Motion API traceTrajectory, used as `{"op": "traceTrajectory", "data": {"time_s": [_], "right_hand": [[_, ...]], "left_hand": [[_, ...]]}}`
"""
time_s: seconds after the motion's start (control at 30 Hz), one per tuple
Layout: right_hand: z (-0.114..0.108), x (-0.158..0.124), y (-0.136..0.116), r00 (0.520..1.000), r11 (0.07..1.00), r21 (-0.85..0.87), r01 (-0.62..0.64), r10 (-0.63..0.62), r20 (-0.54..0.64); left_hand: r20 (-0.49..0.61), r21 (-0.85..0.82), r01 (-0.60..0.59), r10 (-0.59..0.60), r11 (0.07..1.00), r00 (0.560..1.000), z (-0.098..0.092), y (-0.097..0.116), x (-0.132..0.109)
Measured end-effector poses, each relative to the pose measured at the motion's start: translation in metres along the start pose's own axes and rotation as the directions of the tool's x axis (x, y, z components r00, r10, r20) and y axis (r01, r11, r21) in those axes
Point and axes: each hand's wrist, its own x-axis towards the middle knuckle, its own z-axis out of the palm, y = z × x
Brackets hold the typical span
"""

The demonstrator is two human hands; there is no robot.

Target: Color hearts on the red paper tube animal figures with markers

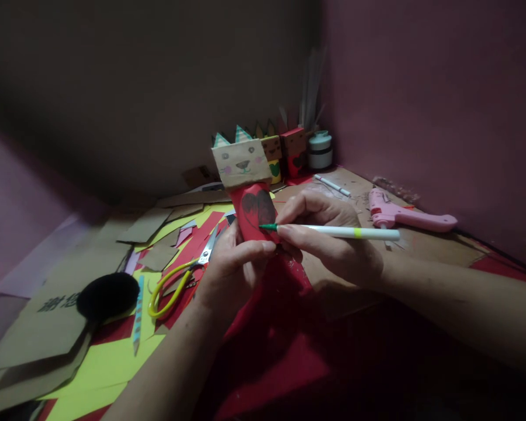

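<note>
My left hand (241,263) is closed around the lower part of a paper cat figure (242,164). The figure has a square cardboard head with a drawn face and pointed, patterned ears. On its red body is a dark heart (259,207), partly filled in, with its lower left still red inside the outline. My right hand (324,228) pinches a white marker pen (337,232) with a yellow-green band. The pen's green tip touches the heart or is very close to it. Yellow-handled scissors (175,289) lie just left of my left hand.
Two similar figures, one yellow (273,155) and one red (294,153), stand behind beside a lidded jar (319,149). A pink glue gun (407,216) and another pen (332,185) lie right. Leftward are a pencil (138,316), a black oval object (108,296), cardboard (35,333) and coloured paper.
</note>
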Motion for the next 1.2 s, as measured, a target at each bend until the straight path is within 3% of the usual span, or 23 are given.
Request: {"op": "traceTrajectory", "data": {"time_s": [0.63,1.07,1.2], "right_hand": [[-0.0019,-0.0025,-0.0060,1.000,0.993,-0.122,0.008,-0.010,-0.008],[-0.0031,-0.0007,-0.0034,0.999,0.995,-0.087,0.043,-0.043,0.007],[-0.0019,-0.0010,-0.0038,0.999,0.996,-0.083,0.034,-0.034,0.002]], "left_hand": [[-0.004,-0.032,0.015,-0.015,0.999,1.000,0.0011,-0.0002,-0.0006],[-0.030,-0.068,0.020,-0.022,0.998,0.999,-0.0057,-0.0023,0.0011],[0.025,-0.061,0.022,-0.021,0.998,0.999,-0.0036,-0.0019,0.0003]]}}
